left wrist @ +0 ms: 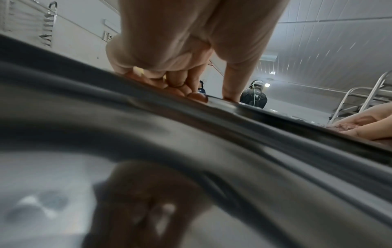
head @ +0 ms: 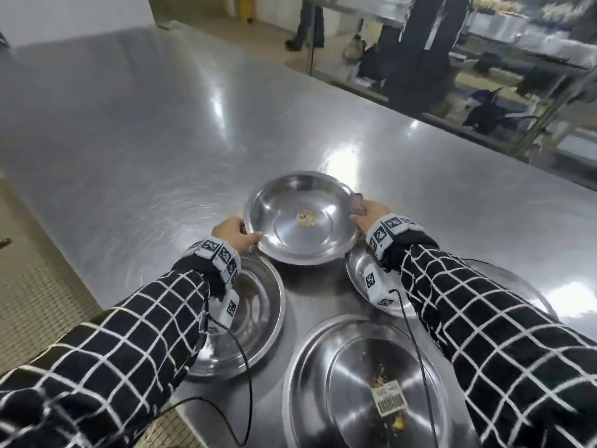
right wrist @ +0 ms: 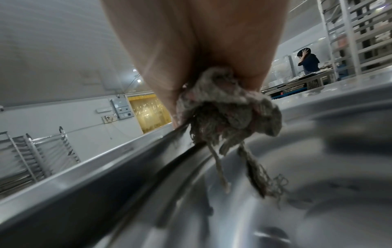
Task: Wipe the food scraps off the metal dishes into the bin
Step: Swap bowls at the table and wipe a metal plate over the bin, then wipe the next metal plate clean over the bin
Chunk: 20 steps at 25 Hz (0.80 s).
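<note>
A round metal dish (head: 302, 218) with a wide flat rim was held between both hands over the steel counter (head: 129, 130), a small patch of yellowish food scraps (head: 306, 218) lying at its centre. The left hand (head: 233, 235) gripped the rim on its own side; in the left wrist view its fingers (left wrist: 182, 83) were curled under the edge while the thumb lay on top. The right hand (head: 371, 214) met the opposite rim with its fingers closed round a frayed grey cloth (right wrist: 229, 107), whose loose threads hung down beside the rim. Both forearms, in black sleeves with a white grid, reached forward with marker bands at the wrists. Nearer the body than the fingers lay three more dishes: a bowl (head: 255, 318) beneath the left wrist, a plate (head: 361, 270) beneath the right wrist, and a large tray (head: 310, 367) bearing a barcode label (head: 389, 399) and more scraps. The arms covered much of the bowl and the plate, and the tray was cut off at the lower edge. No bin could be made out.
</note>
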Each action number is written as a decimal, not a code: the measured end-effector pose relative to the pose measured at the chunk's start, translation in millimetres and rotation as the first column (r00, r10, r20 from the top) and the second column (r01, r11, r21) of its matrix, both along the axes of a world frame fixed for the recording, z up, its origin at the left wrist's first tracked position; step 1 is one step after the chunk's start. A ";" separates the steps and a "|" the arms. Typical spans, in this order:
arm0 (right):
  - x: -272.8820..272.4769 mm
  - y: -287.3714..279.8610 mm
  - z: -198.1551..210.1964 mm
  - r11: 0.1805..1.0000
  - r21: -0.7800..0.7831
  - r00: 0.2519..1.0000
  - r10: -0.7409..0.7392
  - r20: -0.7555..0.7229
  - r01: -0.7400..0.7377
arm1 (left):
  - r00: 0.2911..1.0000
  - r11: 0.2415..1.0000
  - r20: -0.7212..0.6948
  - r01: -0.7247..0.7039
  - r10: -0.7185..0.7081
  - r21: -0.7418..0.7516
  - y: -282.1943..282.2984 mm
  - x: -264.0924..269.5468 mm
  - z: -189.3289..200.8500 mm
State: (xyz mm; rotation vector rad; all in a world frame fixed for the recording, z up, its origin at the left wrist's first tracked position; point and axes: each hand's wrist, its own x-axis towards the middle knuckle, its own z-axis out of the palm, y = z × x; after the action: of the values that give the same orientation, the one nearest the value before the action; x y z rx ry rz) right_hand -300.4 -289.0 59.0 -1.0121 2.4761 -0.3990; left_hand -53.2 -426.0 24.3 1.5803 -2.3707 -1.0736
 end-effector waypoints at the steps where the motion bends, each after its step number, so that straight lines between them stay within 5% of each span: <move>1: 0.0 -2.8 -2.8 0.999 0.031 0.999 0.027 -0.029 -0.026 | 1.000 1.000 0.016 0.000 0.000 0.006 -1.2 0.1 -4.4; 11: 0.9 -1.9 -8.2 0.998 0.042 0.991 0.050 -0.126 -0.045 | 0.969 0.985 0.241 -0.022 0.063 -0.169 7.6 2.1 -4.9; 16: -3.4 31.1 20.1 0.968 -0.247 0.997 -0.061 -0.038 0.050 | 0.997 0.987 0.068 0.057 -0.048 -0.147 40.0 -11.3 35.4; 20: 1.1 87.2 50.6 0.935 -0.326 0.987 -0.159 -0.030 0.141 | 0.949 0.952 -0.080 0.304 -0.306 -0.042 87.1 -38.9 68.4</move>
State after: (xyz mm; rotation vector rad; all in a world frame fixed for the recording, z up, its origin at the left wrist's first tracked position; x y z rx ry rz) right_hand -299.3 -201.8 109.5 -0.9675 2.6016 -0.8610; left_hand -92.0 -338.9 92.8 1.1556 -2.6159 -1.1256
